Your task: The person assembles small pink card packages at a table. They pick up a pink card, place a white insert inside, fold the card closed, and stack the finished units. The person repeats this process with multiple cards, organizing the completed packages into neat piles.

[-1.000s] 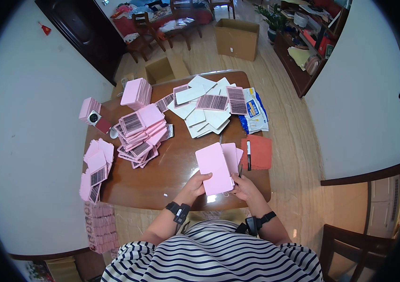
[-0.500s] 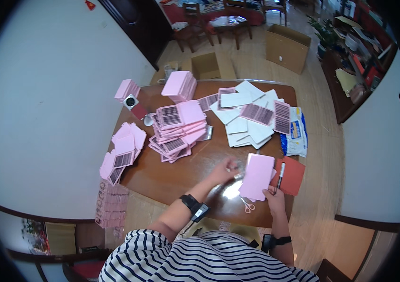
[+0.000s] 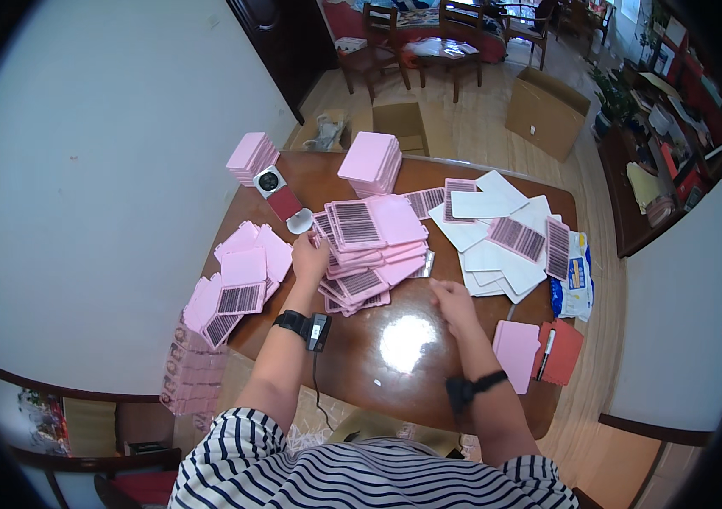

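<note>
- The pile of pink folders (image 3: 365, 254) sits near the middle of the table (image 3: 412, 382), between the two hands.
- From the left hand (image 3: 310, 257), the pile lies between two and three o'clock; the fingertips are at its left edge, and I cannot tell whether this grip pinches a folder or only rests there.
- From the right hand (image 3: 454, 305), the pile is toward ten o'clock, a little apart; this grip is empty, its fingers loosely curled.
- The left hand is the nearer of the two.
- The top folder (image 3: 399, 219) lies unfolded, its long axis running roughly from nine to three o'clock, the striped half toward nine and the plain half toward three.
- A loose spread of pink folders (image 3: 244, 268) lies toward nine o'clock from the left hand.
- A plain pink folder (image 3: 515, 352) rests toward four o'clock from the right hand, just beside a red cloth (image 3: 566, 356) and marker (image 3: 546, 352).
</note>
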